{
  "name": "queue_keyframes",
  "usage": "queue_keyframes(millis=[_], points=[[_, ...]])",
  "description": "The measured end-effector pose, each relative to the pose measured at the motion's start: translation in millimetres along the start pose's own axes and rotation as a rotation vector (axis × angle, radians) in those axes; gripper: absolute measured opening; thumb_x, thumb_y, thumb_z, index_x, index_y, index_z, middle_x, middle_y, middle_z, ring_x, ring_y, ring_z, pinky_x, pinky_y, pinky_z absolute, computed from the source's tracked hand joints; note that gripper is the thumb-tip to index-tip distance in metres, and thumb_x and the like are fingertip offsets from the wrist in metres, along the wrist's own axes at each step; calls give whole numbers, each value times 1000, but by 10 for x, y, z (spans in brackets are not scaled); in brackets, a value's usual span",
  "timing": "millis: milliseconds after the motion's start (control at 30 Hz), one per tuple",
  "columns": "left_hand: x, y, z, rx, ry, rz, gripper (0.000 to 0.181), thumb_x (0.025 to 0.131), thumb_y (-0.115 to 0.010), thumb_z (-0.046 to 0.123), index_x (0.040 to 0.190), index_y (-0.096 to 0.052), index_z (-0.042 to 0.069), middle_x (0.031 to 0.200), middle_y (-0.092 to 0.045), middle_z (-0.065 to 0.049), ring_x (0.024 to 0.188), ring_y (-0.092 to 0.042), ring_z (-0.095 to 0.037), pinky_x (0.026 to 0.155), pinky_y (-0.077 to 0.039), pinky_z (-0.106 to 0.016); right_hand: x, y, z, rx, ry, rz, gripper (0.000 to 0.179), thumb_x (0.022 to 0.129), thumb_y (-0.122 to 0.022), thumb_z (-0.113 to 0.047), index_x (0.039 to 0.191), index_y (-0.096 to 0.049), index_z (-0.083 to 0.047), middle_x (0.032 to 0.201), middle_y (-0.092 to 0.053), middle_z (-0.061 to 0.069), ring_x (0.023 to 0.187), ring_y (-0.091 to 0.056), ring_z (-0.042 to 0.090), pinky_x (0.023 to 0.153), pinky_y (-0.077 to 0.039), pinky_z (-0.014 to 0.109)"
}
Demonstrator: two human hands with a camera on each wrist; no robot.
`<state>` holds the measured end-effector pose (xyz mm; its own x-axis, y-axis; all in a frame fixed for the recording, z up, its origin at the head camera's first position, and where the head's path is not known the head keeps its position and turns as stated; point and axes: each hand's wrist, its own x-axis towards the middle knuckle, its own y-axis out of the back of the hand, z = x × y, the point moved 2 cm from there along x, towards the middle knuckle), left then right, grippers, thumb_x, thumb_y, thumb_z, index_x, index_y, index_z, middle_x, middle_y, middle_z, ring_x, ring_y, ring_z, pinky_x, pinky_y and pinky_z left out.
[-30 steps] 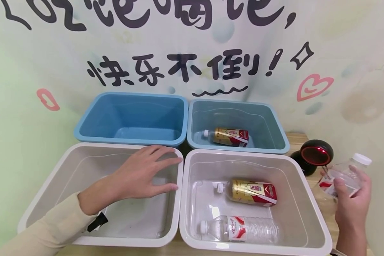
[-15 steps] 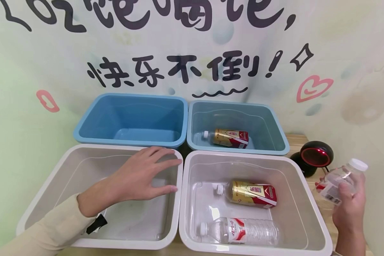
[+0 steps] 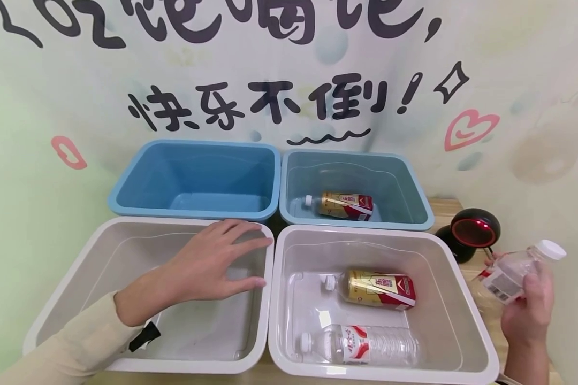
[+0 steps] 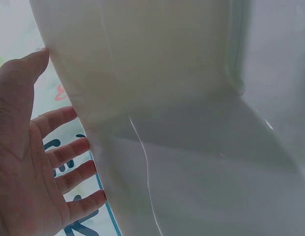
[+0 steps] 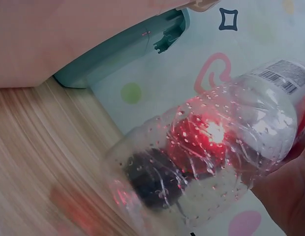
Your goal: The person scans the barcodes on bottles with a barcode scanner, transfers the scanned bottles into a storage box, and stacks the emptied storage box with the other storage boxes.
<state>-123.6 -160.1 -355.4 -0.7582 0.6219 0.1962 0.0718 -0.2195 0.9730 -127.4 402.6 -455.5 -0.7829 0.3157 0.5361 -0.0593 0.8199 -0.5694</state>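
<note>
My right hand [image 3: 532,305] grips a clear plastic bottle [image 3: 507,275] with a white cap, tilted with the cap end up and to the right. A barcode on its label shows in the head view. Just beyond the bottle stands a black scanner [image 3: 476,230] with a round, glowing red face, and its red light shines through the bottle in the right wrist view. My left hand [image 3: 212,262] lies over the front left grey bin [image 3: 146,364], fingers spread and holding nothing. In the left wrist view its fingertips [image 4: 82,145] are right at the bin's rim.
The front right grey bin [image 3: 462,305] holds a gold-and-red labelled bottle [image 3: 380,289] and a clear bottle [image 3: 361,345]. Behind are a blue bin [image 3: 197,171] and a teal bin [image 3: 351,171] with another gold-labelled bottle [image 3: 345,206]. A lettered wall hanging [image 3: 250,64] is at the back.
My right hand has rolled the bottle near the scanner, so its barcode has come into sight in place of the red label part. My left hand has stayed put.
</note>
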Motion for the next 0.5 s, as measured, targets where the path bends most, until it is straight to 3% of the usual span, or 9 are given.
queue_keyframes(millis=[133,333,500], points=[[-7,-9,-2,-6,2,-4,66,92,-66,70,148,-61,34,153,-57,-1,139,-55,-28,113,-51,-54,-3,-26,2,18,-57,-50,40,102,-44,4,141,-41,16,110,-73,33,97,-80,40,79,-68,39],[-15,10,-4,0,1,2,68,91,-68,70,148,-61,34,153,-57,-1,139,-55,-28,113,-51,-53,-24,-21,41,-102,-82,38,38,102,-63,-4,135,-50,11,101,-75,24,88,-81,31,74,-67,33],[-5,8,1,2,-19,16,68,91,-68,71,148,-62,33,153,-57,-1,139,-55,-27,113,-51,-52,-34,21,13,-120,-61,79,45,99,-70,-7,138,-49,6,108,-66,21,88,-81,30,75,-67,32]])
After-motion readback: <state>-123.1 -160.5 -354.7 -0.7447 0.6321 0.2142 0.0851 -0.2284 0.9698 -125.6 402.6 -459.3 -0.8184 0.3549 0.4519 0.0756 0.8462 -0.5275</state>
